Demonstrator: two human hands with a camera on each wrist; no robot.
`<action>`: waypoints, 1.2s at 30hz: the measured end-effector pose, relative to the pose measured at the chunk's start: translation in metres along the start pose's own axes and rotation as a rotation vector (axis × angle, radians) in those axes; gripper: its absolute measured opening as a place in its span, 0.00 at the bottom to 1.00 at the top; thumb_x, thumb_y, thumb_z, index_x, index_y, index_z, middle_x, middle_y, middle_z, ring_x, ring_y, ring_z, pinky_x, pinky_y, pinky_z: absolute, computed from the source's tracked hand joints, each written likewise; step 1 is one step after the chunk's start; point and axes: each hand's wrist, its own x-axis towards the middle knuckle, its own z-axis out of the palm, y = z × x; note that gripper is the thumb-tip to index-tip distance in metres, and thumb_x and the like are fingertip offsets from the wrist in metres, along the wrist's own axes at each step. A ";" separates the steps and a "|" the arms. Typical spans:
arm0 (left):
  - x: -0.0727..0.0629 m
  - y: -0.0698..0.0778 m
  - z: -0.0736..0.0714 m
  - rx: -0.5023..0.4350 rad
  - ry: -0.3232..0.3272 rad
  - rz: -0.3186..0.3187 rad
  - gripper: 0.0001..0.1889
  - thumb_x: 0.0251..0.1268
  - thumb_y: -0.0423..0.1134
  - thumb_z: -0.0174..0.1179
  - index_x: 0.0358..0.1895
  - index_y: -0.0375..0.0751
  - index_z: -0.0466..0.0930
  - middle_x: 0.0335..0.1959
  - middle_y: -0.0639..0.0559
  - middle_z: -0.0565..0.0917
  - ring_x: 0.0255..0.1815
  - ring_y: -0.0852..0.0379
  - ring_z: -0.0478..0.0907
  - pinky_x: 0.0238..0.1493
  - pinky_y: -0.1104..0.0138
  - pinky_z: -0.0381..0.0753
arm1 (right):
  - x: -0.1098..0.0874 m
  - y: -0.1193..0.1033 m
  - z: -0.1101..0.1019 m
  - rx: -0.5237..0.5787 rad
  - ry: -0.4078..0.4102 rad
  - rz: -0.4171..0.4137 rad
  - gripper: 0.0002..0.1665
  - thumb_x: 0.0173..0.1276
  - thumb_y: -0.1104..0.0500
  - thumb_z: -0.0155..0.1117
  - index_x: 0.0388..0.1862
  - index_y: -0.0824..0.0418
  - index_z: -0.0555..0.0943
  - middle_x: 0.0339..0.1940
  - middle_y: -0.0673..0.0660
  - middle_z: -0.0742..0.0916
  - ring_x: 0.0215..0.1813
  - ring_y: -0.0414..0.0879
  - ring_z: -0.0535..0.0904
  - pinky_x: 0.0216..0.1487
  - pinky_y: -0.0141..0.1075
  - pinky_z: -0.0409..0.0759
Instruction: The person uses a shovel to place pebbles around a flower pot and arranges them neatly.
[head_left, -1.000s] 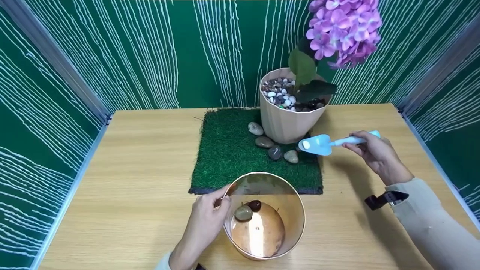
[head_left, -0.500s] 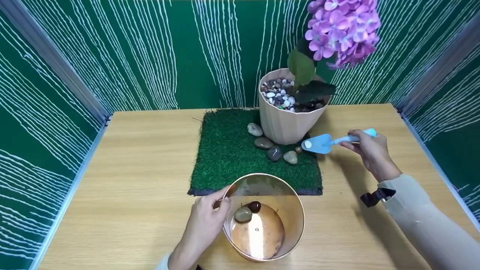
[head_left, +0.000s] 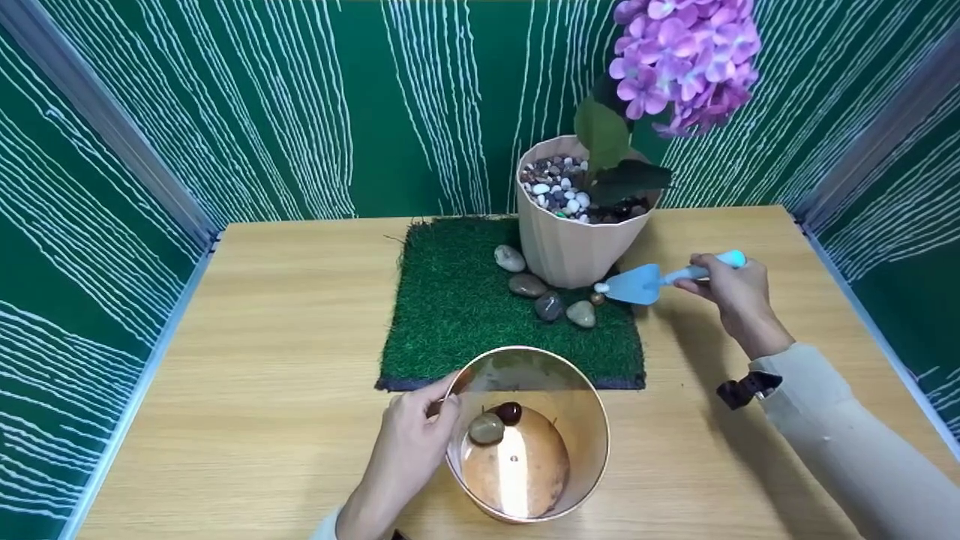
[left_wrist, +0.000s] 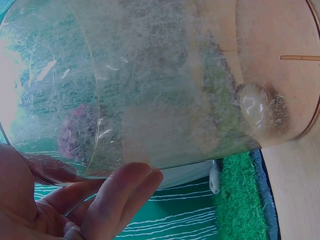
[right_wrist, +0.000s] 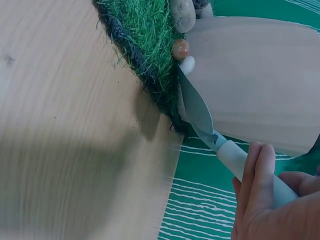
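My right hand (head_left: 709, 276) grips the handle of a light blue trowel (head_left: 639, 283). The blade tilts down to the grass mat (head_left: 457, 315) at the foot of the beige flower pot (head_left: 570, 240). A white pebble (head_left: 601, 287) sits at the blade's tip, beside a small brown pebble (right_wrist: 180, 49). In the right wrist view the trowel blade (right_wrist: 196, 106) touches the mat edge beside the pot (right_wrist: 260, 75). My left hand (head_left: 427, 420) holds the rim of a round copper-toned container (head_left: 581, 450) with two stones (head_left: 489, 427) inside. The left wrist view shows its fingers (left_wrist: 125, 192) under the container wall (left_wrist: 150, 90).
Several larger stones (head_left: 529, 285) lie in an arc on the mat in front of the pot. A purple flower (head_left: 686, 56) overhangs the pot, which is topped with small pebbles. Green patterned walls close in the wooden table (head_left: 285, 315) on three sides.
My right hand has moved down and back toward the pot, tipping the trowel. The white pebble has slid from the blade to its tip. The left hand and container stay still.
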 end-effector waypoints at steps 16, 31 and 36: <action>0.000 0.000 0.000 0.007 -0.014 -0.011 0.22 0.76 0.35 0.53 0.68 0.37 0.82 0.60 0.41 0.87 0.58 0.51 0.84 0.61 0.52 0.84 | -0.009 -0.006 -0.015 0.043 0.016 -0.015 0.04 0.77 0.62 0.64 0.43 0.63 0.82 0.32 0.53 0.89 0.35 0.42 0.92 0.45 0.30 0.87; 0.002 0.000 0.001 0.028 -0.005 -0.005 0.21 0.75 0.35 0.53 0.67 0.36 0.83 0.60 0.40 0.86 0.62 0.48 0.83 0.60 0.50 0.85 | -0.048 -0.033 -0.015 0.171 -0.124 -0.109 0.09 0.79 0.60 0.63 0.43 0.62 0.88 0.40 0.55 0.90 0.39 0.46 0.92 0.48 0.32 0.88; 0.002 -0.001 0.000 0.028 -0.001 -0.013 0.21 0.76 0.35 0.53 0.67 0.37 0.83 0.60 0.40 0.86 0.61 0.47 0.84 0.59 0.51 0.86 | -0.074 -0.040 -0.001 0.188 -0.211 -0.175 0.10 0.79 0.60 0.64 0.46 0.64 0.88 0.43 0.57 0.91 0.40 0.48 0.92 0.47 0.34 0.89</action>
